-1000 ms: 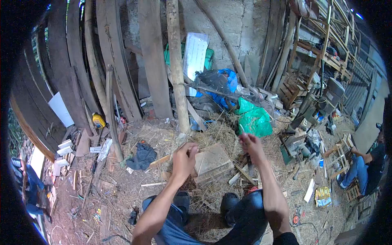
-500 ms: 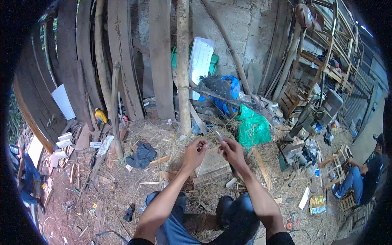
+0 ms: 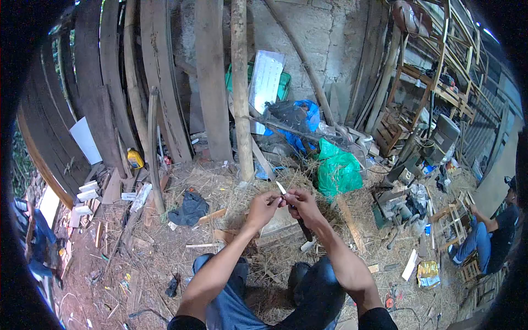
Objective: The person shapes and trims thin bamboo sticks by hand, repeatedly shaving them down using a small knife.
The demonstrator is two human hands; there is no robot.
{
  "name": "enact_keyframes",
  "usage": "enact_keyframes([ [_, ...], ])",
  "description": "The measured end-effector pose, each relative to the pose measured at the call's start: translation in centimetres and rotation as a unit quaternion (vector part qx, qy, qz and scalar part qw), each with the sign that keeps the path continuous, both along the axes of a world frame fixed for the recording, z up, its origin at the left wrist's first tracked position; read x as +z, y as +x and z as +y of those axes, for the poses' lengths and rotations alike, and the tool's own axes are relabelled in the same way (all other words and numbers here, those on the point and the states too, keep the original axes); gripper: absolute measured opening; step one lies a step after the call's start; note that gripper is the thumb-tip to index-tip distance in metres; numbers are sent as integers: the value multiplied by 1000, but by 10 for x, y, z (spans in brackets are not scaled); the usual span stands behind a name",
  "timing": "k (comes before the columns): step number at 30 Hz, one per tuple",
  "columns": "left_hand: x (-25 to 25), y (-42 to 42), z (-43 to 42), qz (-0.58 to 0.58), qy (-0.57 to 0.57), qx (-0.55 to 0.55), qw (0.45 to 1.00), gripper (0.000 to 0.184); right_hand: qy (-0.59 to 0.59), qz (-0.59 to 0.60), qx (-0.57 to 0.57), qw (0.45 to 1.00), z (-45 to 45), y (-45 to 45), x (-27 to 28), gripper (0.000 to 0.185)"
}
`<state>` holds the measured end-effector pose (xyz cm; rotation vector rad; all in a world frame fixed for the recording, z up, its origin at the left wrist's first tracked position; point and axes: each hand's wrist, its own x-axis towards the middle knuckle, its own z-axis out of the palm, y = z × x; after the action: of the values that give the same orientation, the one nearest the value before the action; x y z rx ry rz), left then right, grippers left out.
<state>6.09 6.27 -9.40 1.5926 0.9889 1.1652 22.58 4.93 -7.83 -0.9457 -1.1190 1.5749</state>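
Observation:
My left hand and my right hand meet in front of me, over a wooden block on the ground. A small pale, pointed piece sticks up from between my right fingers. The left fingers are pinched together against the right fingertips; what they hold, if anything, is too small to name. Below the right hand a dark, slim object hangs down beside the palm, and its upper part is hidden.
A green plastic bag lies ahead, right of a wooden post. Dark cloth rests on the straw-strewn ground. A person sits at the far right, and another person is at the far left.
My hands have come together until their fingertips meet; a second ago they were well apart. The pale piece has moved left with my right hand. The view has shifted slightly.

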Motion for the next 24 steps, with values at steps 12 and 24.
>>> enact_keyframes([
  [12,30,15,-32,139,199,110,964,8,-23,67,30,997,-4,13,9,12],
  [24,17,-18,-31,122,46,46,990,12,-10,13,-96,995,15,50,2,15],
])
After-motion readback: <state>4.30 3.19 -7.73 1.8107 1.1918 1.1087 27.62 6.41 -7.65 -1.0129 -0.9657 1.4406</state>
